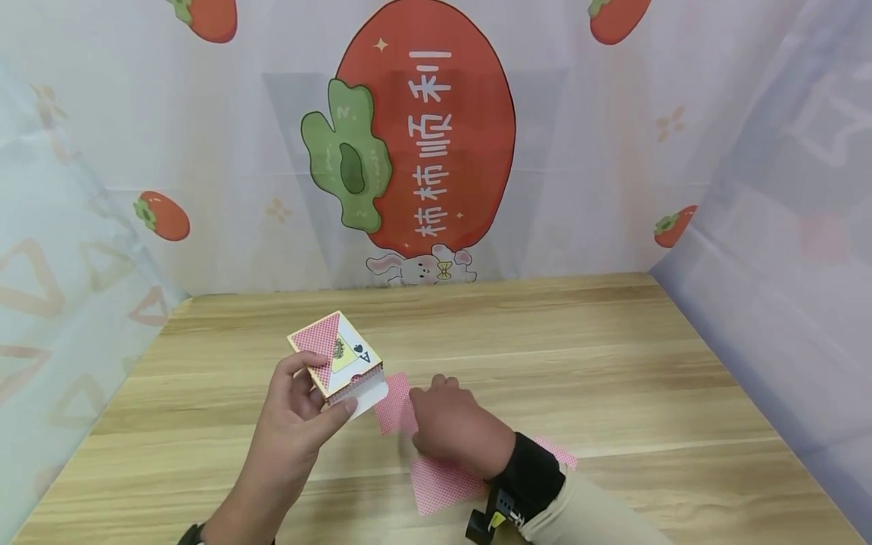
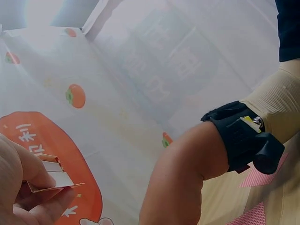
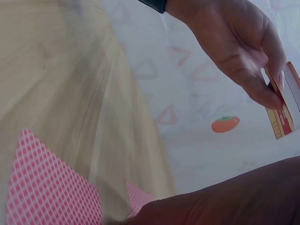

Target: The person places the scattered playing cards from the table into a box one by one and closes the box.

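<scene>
In the head view my left hand (image 1: 296, 420) holds a playing card box (image 1: 344, 352) raised over the table, fingers at its side and thumb by the white flap (image 1: 368, 395), which hangs out at the near end. The box shows a spade ace and a red pattern. My right hand (image 1: 456, 424) is low over the table among red-patterned playing cards. One card (image 1: 390, 409) lies at its fingertips, and another card (image 1: 443, 484) is partly under the hand. Its finger undersides are hidden, so whether it pinches a card is unclear.
One more card (image 1: 557, 452) lies partly behind the right wrist's black band (image 1: 531, 473). A wooden table (image 1: 613, 363) spreads beneath everything. Printed cloth (image 1: 579, 174) stands upright at the back and along both sides.
</scene>
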A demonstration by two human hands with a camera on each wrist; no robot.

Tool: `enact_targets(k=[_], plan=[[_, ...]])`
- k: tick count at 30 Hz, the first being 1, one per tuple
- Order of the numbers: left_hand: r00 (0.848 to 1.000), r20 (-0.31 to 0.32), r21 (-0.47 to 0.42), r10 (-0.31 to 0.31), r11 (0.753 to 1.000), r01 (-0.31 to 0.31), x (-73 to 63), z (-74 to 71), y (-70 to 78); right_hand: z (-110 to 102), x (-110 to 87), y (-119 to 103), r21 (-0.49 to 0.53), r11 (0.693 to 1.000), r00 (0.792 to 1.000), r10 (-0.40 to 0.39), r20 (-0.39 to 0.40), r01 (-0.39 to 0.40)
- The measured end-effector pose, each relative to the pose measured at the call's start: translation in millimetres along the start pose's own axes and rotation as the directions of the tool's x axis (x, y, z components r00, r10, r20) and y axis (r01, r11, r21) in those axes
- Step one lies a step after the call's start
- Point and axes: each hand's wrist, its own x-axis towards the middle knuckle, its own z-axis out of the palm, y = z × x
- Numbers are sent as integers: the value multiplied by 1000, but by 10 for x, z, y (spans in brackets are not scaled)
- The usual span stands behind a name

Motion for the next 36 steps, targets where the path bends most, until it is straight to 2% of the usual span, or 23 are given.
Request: enact_targets(k=[7, 15, 22, 30, 36], plan=[[1000, 11, 12, -2, 1000, 2, -10, 17, -15, -36, 83, 164, 64, 998, 999, 14, 44, -17], [1000, 12, 17, -19, 1000, 19, -2, 20, -28, -53, 173, 361, 236, 971, 998, 22, 58, -35], [999, 10, 19, -34, 999, 34, -5, 17, -39, -68, 234, 500, 126, 990, 998, 66, 2, -66], [999, 2, 23, -43, 999, 42, -8, 15, -35, -120, 241, 677, 139, 987, 997, 77, 20, -79], [999, 1, 38, -48, 998, 48, 4, 14, -63, -342, 88, 739, 128, 987, 995, 95, 18, -96]])
